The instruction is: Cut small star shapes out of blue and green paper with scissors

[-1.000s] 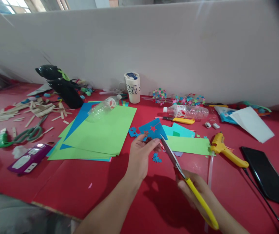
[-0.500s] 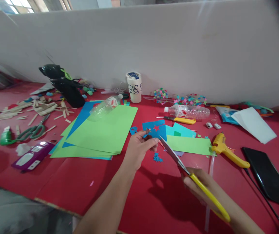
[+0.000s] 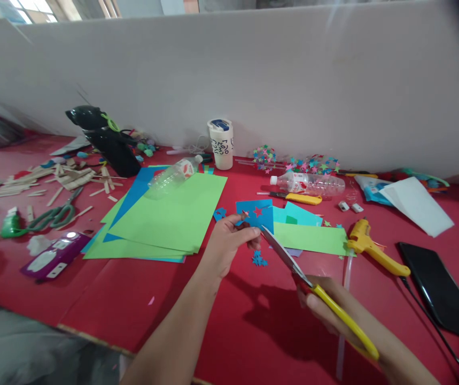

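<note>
Pinched between the thumb and fingers of my left hand (image 3: 229, 240) is a small piece of blue paper (image 3: 266, 214) with star-shaped holes in it. My right hand (image 3: 325, 302) grips yellow-handled scissors (image 3: 287, 256), their blades pointing up and left. The blade tips meet the paper's lower edge beside my left thumb; whether they bite into it I cannot tell. Below my left fingers lies a little heap of blue paper stars (image 3: 258, 259) on the red table. A green paper strip (image 3: 313, 238) lies behind the scissors.
Green and blue sheets (image 3: 165, 219) with a plastic bottle (image 3: 177, 174) on top lie left. At right are a yellow glue gun (image 3: 377, 251) and a black phone (image 3: 441, 289). A cutter (image 3: 301, 198), another bottle (image 3: 313, 183) and a white tumbler (image 3: 221, 144) stand or lie behind.
The blue paper has tilted and shifted very slightly in my left hand. Both hands and the scissors stay almost in place.
</note>
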`<state>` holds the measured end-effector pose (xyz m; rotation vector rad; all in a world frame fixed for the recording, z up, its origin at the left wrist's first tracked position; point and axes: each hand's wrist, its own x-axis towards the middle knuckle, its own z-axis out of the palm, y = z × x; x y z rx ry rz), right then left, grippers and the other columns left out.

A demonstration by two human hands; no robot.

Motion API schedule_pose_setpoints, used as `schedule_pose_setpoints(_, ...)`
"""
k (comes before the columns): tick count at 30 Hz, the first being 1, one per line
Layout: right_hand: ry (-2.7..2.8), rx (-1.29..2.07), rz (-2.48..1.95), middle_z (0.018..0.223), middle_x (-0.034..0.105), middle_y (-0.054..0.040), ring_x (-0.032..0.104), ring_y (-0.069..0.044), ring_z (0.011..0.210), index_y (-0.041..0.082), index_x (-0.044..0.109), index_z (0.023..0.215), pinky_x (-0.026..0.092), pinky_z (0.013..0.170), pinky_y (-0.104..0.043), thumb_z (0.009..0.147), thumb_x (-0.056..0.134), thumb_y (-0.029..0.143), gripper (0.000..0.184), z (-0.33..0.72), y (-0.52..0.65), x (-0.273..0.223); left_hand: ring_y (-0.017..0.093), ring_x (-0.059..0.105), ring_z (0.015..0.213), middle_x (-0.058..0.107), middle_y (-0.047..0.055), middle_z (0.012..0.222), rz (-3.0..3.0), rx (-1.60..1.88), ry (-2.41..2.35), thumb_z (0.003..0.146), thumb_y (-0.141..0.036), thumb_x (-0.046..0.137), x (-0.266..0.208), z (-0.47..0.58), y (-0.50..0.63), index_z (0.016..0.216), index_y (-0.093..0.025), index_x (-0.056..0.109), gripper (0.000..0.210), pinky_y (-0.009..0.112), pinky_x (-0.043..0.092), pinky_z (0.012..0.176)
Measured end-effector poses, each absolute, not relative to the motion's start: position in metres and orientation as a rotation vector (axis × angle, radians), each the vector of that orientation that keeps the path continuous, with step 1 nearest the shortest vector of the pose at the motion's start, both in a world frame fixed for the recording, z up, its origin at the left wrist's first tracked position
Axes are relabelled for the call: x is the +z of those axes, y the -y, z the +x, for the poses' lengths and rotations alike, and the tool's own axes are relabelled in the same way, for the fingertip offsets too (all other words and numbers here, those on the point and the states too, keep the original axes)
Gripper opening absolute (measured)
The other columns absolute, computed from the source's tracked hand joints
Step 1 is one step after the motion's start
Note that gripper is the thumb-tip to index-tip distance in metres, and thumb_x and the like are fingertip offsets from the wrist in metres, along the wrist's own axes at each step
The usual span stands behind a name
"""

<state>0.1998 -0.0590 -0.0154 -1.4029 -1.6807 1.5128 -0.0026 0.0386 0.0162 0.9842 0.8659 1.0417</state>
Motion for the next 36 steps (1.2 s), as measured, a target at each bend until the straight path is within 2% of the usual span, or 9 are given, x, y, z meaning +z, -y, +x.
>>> schedule_pose_setpoints(4,1.694,1.502,-1.427,0.049,0.028,0.0083,0.024,-0.006,0.039,0.021,0.034,0.064,0.016,0.037,-0.022,0.078,0.036,0.069,0.051,0.201,0.059,-0.015,0.013,0.06,0.05,0.067,0.004,0.059,1.021,1.034,-0.865,0.066,-0.018,0.065,0.016,-0.002,-0.039,0.071,-0.013,0.062,0.008,0.023,0.046,0.053)
schedule_pose_setpoints(17,1.55,1.513,-1.565,0.045,0.03,0.0092,0.027,-0.005,0.036,0.021,0.036,0.063,0.021,0.035,-0.02,0.074,0.037,0.073,0.053,0.194,0.064,-0.003,0.013,0.06,0.05,0.067,0.002,0.059,1.037,1.038,-0.856,0.067,-0.019,0.065,0.011,-0.001,-0.041,0.072,-0.012,0.062,0.009,0.024,0.048,0.053)
schedule_pose_setpoints(28,1.533,1.562,-1.563,0.04,0.031,0.0111,0.029,-0.005,0.031,0.019,0.044,0.066,0.026,0.031,-0.017,0.074,0.041,0.071,0.053,0.199,0.048,-0.002,0.012,0.06,0.052,0.067,0.002,0.061,1.029,1.113,-0.817,0.066,-0.02,0.065,0.011,-0.003,-0.05,0.073,-0.013,0.063,0.011,0.023,0.046,0.053)
schedule_pose_setpoints(33,1.616,1.479,-1.413,0.04,0.029,0.0117,0.028,-0.004,0.031,0.018,0.045,0.064,0.025,0.032,-0.016,0.08,0.046,0.06,0.045,0.203,0.029,0.0,0.011,0.059,0.051,0.065,0.0,0.058,1.012,1.183,-0.767,0.064,-0.022,0.066,0.014,-0.003,-0.06,0.071,-0.014,0.061,0.011,0.022,0.045,0.054)
schedule_pose_setpoints(36,1.641,1.479,-1.387,0.038,0.031,0.0113,0.03,-0.004,0.028,0.018,0.045,0.064,0.025,0.03,-0.016,0.081,0.045,0.06,0.045,0.207,0.018,-0.007,0.012,0.06,0.054,0.066,0.0,0.06,1.042,1.189,-0.755,0.064,-0.023,0.066,0.011,-0.001,-0.068,0.073,-0.014,0.061,0.013,0.023,0.046,0.056)
